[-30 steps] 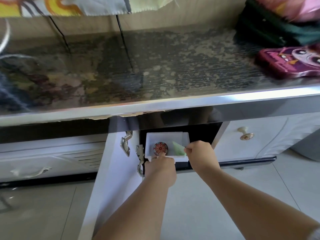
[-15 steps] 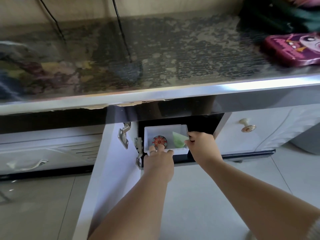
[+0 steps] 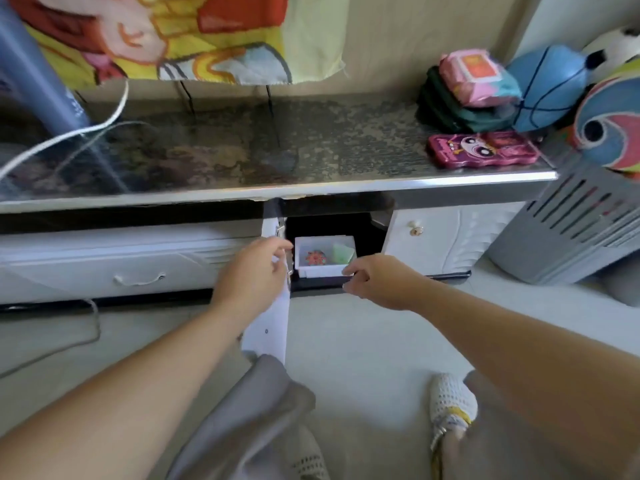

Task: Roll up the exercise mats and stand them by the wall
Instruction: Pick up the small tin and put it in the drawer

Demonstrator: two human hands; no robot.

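Two grips out in front; head view only. Left grip is wide, fingers loose, holding nothing, just beside the edge of the open cabinet door. Right grip is narrow, fingers curled at the front corner of the white box in the open compartment. Cannot tell whether it holds the rim or only touches it. Box contains a red patterned disc and a pale green piece.

No flat mat in sight. Far right, a rolled thing with a blue-and-pink spiral end sits above a grey slatted basket, near the wall. Possibly a mat, not certain.

Judgement: step in hand is a side errand at the cabinet, not rolling. Next move calls for freeing both grips, closing the door and turning to find the mats.

On the desk: pink case, blue ball, white cable. Open door juts out over the floor beside the person's leg and is likely to snag.
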